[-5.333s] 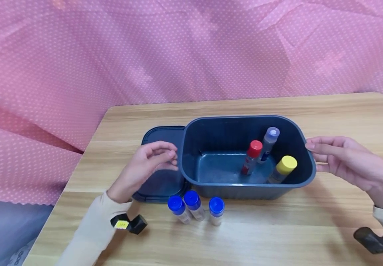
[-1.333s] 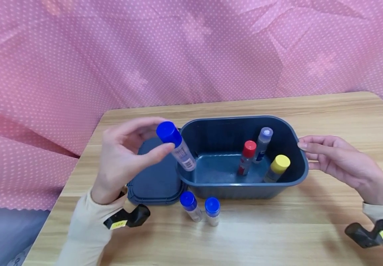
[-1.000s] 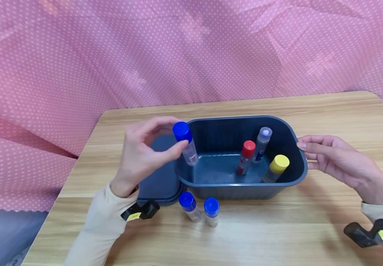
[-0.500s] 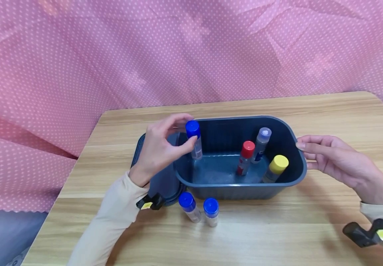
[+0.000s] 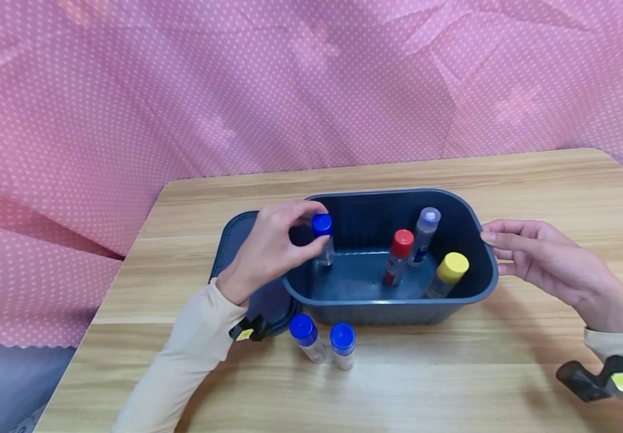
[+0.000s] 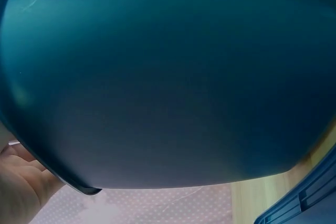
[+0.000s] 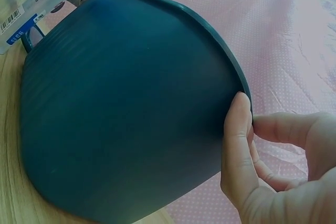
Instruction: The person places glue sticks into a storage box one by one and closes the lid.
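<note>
My left hand (image 5: 273, 246) reaches over the left end of a dark blue plastic bin (image 5: 387, 310). Thumb and fingers hold a small clear bottle with a blue cap (image 5: 322, 225), upright inside the bin near its left wall. In the left wrist view the bin's outer wall (image 6: 168, 77) hides most of that hand. My right hand (image 5: 549, 258) pinches the bin's right rim; the right wrist view shows thumb and fingers on either side of it. Inside, toward the right, stand a red-capped bottle (image 5: 400, 255), a purple-capped bottle (image 5: 425, 234) and a yellow-capped bottle (image 5: 449, 270).
Two more blue-capped bottles (image 5: 303, 331) stand on the wooden table (image 5: 425, 379) before the bin. Left of it lies a dark blue lid (image 5: 230, 240), partly under the left arm. A pink dotted cloth (image 5: 311, 90) hangs behind the table.
The left hand has taken one of three blue-capped bottles from in front, carried it over the left rim and lowered it into the bin. The right hand stays on the rim.
</note>
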A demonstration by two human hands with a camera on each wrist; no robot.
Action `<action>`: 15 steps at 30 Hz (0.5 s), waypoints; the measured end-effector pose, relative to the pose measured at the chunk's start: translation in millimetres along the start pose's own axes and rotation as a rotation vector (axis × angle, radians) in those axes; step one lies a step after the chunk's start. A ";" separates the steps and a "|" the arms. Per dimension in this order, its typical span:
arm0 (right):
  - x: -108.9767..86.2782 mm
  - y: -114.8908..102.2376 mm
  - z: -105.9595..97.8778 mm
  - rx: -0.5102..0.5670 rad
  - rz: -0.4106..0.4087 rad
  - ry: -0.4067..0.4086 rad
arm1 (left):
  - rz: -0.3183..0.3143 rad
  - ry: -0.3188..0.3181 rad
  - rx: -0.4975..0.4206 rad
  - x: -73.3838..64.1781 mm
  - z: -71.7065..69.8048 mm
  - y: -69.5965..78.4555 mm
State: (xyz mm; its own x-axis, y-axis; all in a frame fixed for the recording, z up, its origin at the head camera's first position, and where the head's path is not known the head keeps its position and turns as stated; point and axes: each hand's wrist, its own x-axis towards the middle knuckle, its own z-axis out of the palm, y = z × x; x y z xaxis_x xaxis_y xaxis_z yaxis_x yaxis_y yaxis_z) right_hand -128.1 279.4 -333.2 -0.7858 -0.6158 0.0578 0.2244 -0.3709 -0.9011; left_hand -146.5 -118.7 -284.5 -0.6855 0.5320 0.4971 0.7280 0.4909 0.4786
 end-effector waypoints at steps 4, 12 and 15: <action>-0.2 -0.4 0.3 0.002 -0.003 -0.015 | -0.038 -0.084 0.049 3.4 -1.4 2.6; 0.2 0.0 1.0 -0.010 -0.008 -0.008 | -0.105 -0.269 0.140 11.3 -3.0 7.2; 0.6 0.8 0.9 -0.012 -0.015 -0.011 | -0.118 -0.306 0.163 12.5 -2.9 8.3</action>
State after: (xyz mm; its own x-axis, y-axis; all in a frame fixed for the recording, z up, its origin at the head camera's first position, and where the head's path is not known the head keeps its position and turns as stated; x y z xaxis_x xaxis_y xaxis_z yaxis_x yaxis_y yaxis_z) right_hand -127.9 278.1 -333.5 -0.7829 -0.6175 0.0759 0.2055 -0.3719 -0.9053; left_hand -149.1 -109.9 -272.2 -0.7481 0.6345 0.1943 0.6529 0.6517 0.3860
